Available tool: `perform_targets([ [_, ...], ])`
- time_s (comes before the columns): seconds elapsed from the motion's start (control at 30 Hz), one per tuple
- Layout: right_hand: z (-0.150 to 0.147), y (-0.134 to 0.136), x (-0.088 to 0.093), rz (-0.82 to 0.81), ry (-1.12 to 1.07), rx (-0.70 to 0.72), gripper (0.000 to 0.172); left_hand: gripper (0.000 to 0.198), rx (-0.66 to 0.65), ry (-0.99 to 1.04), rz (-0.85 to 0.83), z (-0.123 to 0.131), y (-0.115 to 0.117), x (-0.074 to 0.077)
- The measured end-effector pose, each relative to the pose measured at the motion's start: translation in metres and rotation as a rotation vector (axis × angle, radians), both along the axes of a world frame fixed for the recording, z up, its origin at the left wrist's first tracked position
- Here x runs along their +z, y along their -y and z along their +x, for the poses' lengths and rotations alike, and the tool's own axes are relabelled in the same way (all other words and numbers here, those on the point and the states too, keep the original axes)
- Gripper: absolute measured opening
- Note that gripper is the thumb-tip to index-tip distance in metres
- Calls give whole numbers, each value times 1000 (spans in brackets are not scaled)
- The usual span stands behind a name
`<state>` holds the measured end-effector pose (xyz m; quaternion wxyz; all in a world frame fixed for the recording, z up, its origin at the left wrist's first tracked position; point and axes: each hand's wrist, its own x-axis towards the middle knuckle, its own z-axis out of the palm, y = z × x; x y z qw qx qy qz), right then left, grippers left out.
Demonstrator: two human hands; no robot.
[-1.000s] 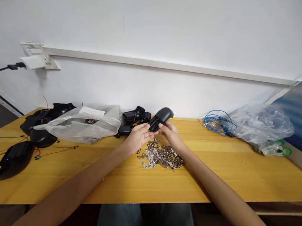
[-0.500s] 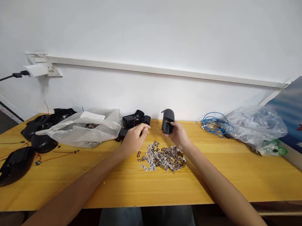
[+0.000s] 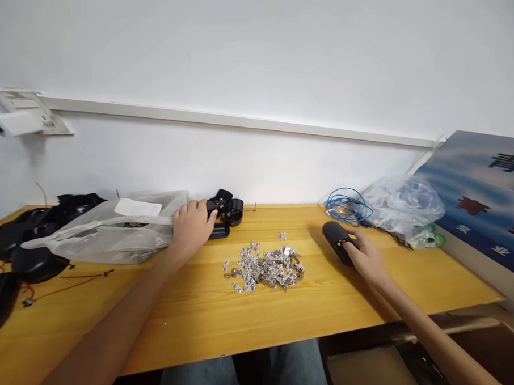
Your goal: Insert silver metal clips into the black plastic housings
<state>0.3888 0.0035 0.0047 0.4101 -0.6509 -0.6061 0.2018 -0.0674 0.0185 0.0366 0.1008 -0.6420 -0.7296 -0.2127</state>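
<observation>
My right hand [image 3: 367, 257] grips a dark plastic housing [image 3: 337, 237] just above the right part of the table, fingers and thumb around its side. My left hand [image 3: 194, 224] reaches to the back, its fingers and thumb closed about the near end of a black plastic housing [image 3: 222, 199]; part of the grip is hidden. Close by are a round black piece [image 3: 234, 212] and a low black part [image 3: 220, 231]. Between my hands lies a heap of small shiny metal pieces [image 3: 273, 268], with a few apart behind it [image 3: 283, 235].
A clear plastic bag [image 3: 110, 243] with a paper slip lies at left, beside black housings [image 3: 41, 261] with red and black wires. Blue cable [image 3: 345, 206], a crumpled plastic bag [image 3: 403, 207] and a printed board [image 3: 478, 196] are at right. Below the edge sits an open cardboard box [image 3: 368, 376].
My right hand has carried the housing rightward, away from the heap, and tilted it. My left hand has moved left onto the black housing at the back. The view has turned right.
</observation>
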Motion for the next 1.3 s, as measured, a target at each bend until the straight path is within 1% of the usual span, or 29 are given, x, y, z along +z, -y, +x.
perform_targets([
  [0.1,28,-10,-9,4,146,-58,56,49,-12,-38,-21,-2,-2,0],
  [0.17,38,-18,-14,39,225,-95,56,53,-25,3,-2,-4,-3,1],
  [0.23,44,-26,-19,78,292,-106,52,54,-42,88,34,-7,-4,3],
  [0.3,43,-30,-20,142,369,-105,51,53,-65,200,102,-9,-3,6],
  [0.33,41,-30,-19,200,417,-112,51,52,-84,263,158,-9,-3,9],
  [0.4,30,-30,-13,347,511,-125,53,49,-143,418,289,-7,-1,15],
  [0.43,21,-30,-8,413,542,-107,52,48,-184,525,346,-5,-1,18],
  [0.47,10,-31,-2,455,551,-55,48,48,-226,664,384,-2,0,20],
  [0.5,-3,-33,4,464,538,38,43,49,-267,834,394,3,0,21],
  [0.57,-34,-44,15,389,453,308,34,52,-329,1230,345,13,1,22],
  [0.63,-65,-63,22,224,338,589,31,47,-363,1603,237,25,3,20],
  [0.67,-78,-73,23,130,286,700,30,42,-367,1749,167,30,4,19],
  [0.7,-90,-84,23,35,239,795,30,37,-359,1865,96,36,6,17],
  [0.77,-105,-103,20,-146,129,946,30,28,-323,2022,-36,45,9,15],
  [0.83,-110,-115,13,-254,15,1032,28,25,-318,2096,-130,51,12,11],
  [0.87,-110,-117,10,-271,-28,1051,27,23,-333,2110,-159,54,12,9],
  [0.93,-108,-116,4,-245,-66,1052,27,17,-366,2095,-187,57,12,5],
  [1.0,-106,-112,1,-208,-75,1039,29,6,-378,2043,-187,58,9,-1],
  [1.03,-105,-110,1,-199,-81,1029,30,6,-379,2009,-183,58,7,-5],
  [1.17,-106,-109,-1,-204,-93,969,30,28,-416,1878,-199,57,4,-15],
  [1.3,-102,-107,3,-168,-39,915,24,45,-481,1824,-189,57,6,-18],
])
